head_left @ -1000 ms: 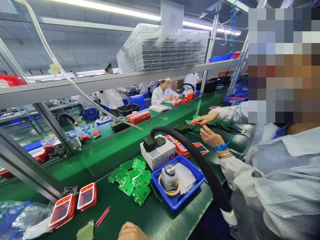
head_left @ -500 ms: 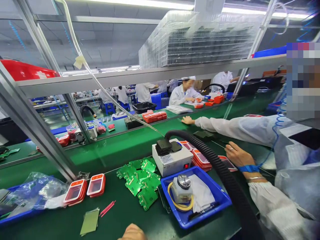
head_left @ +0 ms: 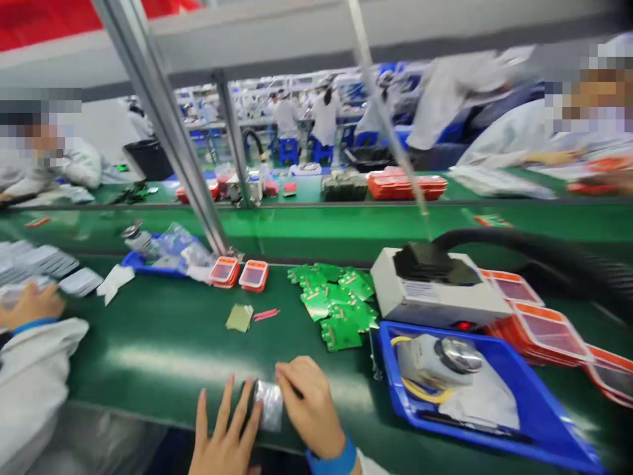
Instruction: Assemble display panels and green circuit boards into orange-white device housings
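Observation:
A small shiny, silvery rectangular piece (head_left: 270, 408) lies flat near the front edge of the bench, in the lower middle of the head view. My left hand (head_left: 225, 432) has its fingers stretched out and spread, with fingertips at the piece's left side. My right hand (head_left: 311, 406), with a blue band at the wrist, is closed in a pinch by the piece's upper right corner; what its fingertips hold is hidden. Farther in lie a greenish square stack of sheets (head_left: 240, 318), pink sticks (head_left: 266, 315) and a heap of green circuit boards (head_left: 341, 307).
On the right, a blue tray (head_left: 395, 396) holds a metal-topped bottle (head_left: 435, 359). A white box (head_left: 440, 300) stands behind it, beside red-framed pieces (head_left: 548, 330) and a black hose (head_left: 539, 244). At left, a co-worker's hand (head_left: 34, 307) touches grey flat pieces (head_left: 39, 260).
The view has swung left and down, bringing both my hands and the silvery piece into sight. The neighbour on the right has left the view; one on the left has appeared.

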Action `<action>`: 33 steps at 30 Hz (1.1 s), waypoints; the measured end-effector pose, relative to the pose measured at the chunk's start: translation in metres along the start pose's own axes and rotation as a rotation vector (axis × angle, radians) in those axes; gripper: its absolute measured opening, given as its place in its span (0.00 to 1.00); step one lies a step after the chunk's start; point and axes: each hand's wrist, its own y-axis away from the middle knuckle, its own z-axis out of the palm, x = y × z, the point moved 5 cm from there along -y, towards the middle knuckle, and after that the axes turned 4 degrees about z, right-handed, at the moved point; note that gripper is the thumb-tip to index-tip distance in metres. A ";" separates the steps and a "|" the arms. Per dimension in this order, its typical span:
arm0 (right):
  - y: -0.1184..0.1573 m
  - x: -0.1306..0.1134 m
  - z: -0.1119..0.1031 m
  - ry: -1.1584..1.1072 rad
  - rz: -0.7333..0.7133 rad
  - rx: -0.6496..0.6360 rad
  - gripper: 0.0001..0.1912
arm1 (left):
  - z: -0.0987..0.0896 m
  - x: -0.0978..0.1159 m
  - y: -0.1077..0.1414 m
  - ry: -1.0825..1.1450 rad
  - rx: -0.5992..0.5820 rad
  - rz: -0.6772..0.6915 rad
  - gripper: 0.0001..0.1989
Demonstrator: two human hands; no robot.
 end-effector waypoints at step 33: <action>0.021 0.010 -0.018 -0.103 0.201 0.148 0.07 | -0.012 -0.124 -0.128 0.115 -0.161 -0.158 0.28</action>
